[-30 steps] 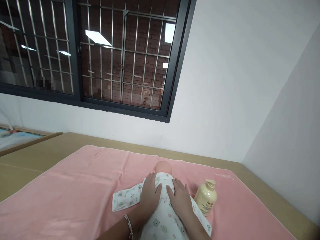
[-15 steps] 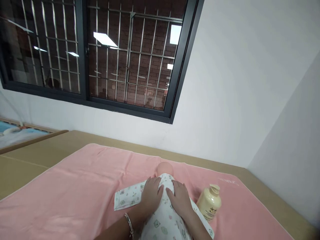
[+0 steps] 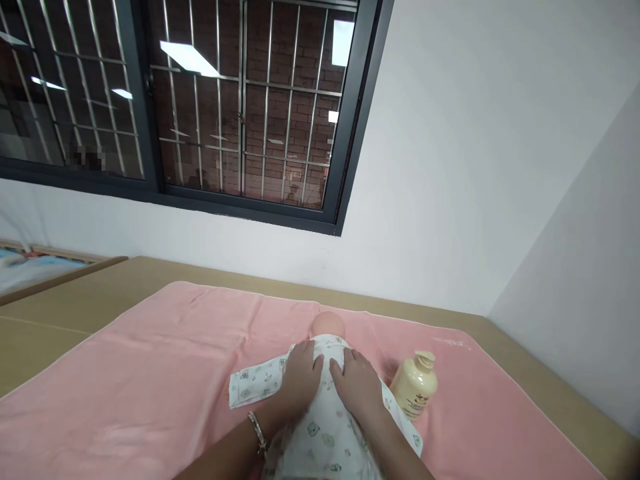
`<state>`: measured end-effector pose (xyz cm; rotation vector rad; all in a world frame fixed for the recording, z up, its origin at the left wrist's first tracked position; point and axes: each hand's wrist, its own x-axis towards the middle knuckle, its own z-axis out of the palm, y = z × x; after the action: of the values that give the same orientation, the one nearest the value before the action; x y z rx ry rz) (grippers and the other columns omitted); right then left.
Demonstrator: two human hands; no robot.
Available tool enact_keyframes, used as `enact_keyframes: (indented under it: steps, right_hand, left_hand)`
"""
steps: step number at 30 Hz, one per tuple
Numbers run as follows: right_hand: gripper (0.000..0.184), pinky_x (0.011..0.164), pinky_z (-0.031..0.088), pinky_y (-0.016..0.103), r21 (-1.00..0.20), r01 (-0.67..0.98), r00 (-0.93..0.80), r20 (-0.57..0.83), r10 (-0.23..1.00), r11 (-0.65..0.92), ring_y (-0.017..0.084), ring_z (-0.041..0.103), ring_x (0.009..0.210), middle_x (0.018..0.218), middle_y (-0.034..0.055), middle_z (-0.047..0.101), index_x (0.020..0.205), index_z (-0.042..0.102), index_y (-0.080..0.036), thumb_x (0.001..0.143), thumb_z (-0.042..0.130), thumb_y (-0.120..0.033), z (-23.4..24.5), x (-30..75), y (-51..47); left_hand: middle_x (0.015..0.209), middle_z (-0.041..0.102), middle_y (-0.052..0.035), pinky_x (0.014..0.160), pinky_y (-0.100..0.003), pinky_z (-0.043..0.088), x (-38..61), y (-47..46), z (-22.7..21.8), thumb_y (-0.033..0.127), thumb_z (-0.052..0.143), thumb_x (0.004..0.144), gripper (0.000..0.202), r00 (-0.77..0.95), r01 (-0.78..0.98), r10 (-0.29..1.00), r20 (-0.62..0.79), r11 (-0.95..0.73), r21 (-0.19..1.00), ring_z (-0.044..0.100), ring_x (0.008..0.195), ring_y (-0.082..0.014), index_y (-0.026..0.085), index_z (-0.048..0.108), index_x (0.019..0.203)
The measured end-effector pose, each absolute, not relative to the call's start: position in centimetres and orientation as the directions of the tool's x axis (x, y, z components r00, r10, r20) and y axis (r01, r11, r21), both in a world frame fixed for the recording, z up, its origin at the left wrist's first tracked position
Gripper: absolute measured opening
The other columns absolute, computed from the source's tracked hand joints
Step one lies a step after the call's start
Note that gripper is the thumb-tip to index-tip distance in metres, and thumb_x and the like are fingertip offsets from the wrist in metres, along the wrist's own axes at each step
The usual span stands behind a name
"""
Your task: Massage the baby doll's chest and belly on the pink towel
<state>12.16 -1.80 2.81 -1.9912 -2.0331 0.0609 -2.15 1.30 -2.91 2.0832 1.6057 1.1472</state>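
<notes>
A baby doll (image 3: 328,325) with a smooth, bald head lies on a pink towel (image 3: 165,373), dressed in a white garment (image 3: 327,427) with a small green and pink print. My left hand (image 3: 303,375) rests flat on the left of its upper body, fingers stretched toward the shoulder. On the other side lies my right hand (image 3: 356,381), also flat, thumbs almost meeting along the middle. One sleeve (image 3: 257,383) spreads out to the left; another reaches down to the right, partly behind my right forearm. The doll's face does not show. A silver bracelet (image 3: 258,432) circles my left wrist.
A pale yellow pump bottle (image 3: 416,387) stands on the towel, right of the doll. The tan tabletop (image 3: 115,288) borders a white wall (image 3: 425,167) and a dark-framed barred window (image 3: 245,203). Blue and white material (image 3: 40,272) lies at the far left.
The view has shifted, so the window, doll and bottle sit slightly higher in the picture. Both hands remain flat on the doll's upper body.
</notes>
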Motion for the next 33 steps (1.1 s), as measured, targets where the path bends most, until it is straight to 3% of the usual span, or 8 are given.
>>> enact_keyframes:
  steps: [6,10,13,18,23,27,33]
  right_hand:
    - [0.045,0.101,0.034,0.039,-0.267,0.960,-0.023,0.203,0.979,0.078,0.028,0.053,0.118,0.123,0.0156,0.063,0.121,0.060,-0.012,0.093,0.034,-0.035,2.7,11.9,-1.5]
    - [0.053,0.110,0.025,0.043,-0.216,0.974,-0.025,0.194,0.981,0.068,0.031,0.041,0.132,0.140,0.0187,0.050,0.136,0.049,-0.006,0.092,0.034,-0.031,2.3,10.9,-2.8]
    - [0.058,0.110,0.027,0.042,-0.228,0.973,-0.011,0.154,0.988,0.046,0.031,0.037,0.136,0.144,0.0192,0.046,0.142,0.043,-0.004,0.092,0.034,-0.032,2.2,11.0,-3.7]
    - [0.056,0.106,0.034,0.040,-0.316,0.948,0.012,0.107,0.994,0.022,0.031,0.045,0.130,0.136,0.0181,0.054,0.132,0.054,-0.008,0.092,0.034,-0.043,2.6,12.7,-2.7]
    - [0.050,0.111,0.025,0.045,-0.314,0.941,-0.077,0.175,0.982,0.129,0.029,0.046,0.128,0.137,0.0145,0.055,0.132,0.054,-0.011,0.092,0.036,-0.034,2.5,13.0,-1.4]
    - [0.047,0.110,0.028,0.039,-0.288,0.944,-0.109,0.183,0.977,0.159,0.027,0.044,0.131,0.140,0.0133,0.053,0.130,0.056,-0.012,0.091,0.034,-0.026,2.7,12.0,-2.4]
    - [0.048,0.106,0.034,0.036,-0.295,0.948,-0.068,0.178,0.982,0.119,0.028,0.044,0.131,0.137,0.0154,0.054,0.132,0.054,-0.009,0.092,0.034,-0.026,2.5,11.8,-3.2]
  left_hand:
    - [0.116,0.066,-0.0113,0.102,-0.045,0.043,-1.8,1.2,-3.3,0.029,0.035,0.093,0.036,0.063,0.724,0.850,0.523,-0.400,0.562,0.058,0.112,-0.0257,0.017,0.062,0.114]
    - [0.114,0.068,-0.0102,0.100,-0.045,0.045,-1.4,0.6,-3.8,0.025,0.029,0.095,0.039,0.055,0.725,0.805,0.590,-0.439,0.531,0.061,0.108,-0.0242,0.018,0.063,0.114]
    - [0.110,0.070,-0.0105,0.099,-0.044,0.045,-1.5,0.2,-3.3,0.023,0.030,0.094,0.038,0.071,0.779,0.812,0.579,-0.408,0.477,0.062,0.104,-0.0242,0.018,0.065,0.109]
    - [0.107,0.069,-0.0135,0.096,-0.047,0.044,-2.4,0.6,-2.3,0.032,0.037,0.093,0.035,0.091,0.820,0.875,0.475,-0.337,0.462,0.060,0.105,-0.0290,0.015,0.064,0.109]
    - [0.115,0.067,-0.0125,0.099,-0.044,0.043,-2.4,1.2,-2.5,0.029,0.032,0.095,0.039,0.151,0.784,0.861,0.486,-0.404,0.472,0.059,0.111,-0.0268,0.015,0.061,0.117]
    - [0.113,0.069,-0.0103,0.097,-0.041,0.046,-1.9,0.6,-2.4,0.020,0.028,0.094,0.039,0.202,0.758,0.823,0.531,-0.475,0.447,0.061,0.106,-0.0235,0.018,0.063,0.112]
    - [0.104,0.069,-0.0130,0.093,-0.045,0.047,-2.0,-0.3,-1.6,0.022,0.033,0.092,0.034,0.095,0.839,0.878,0.469,-0.324,0.437,0.062,0.101,-0.0274,0.016,0.065,0.102]
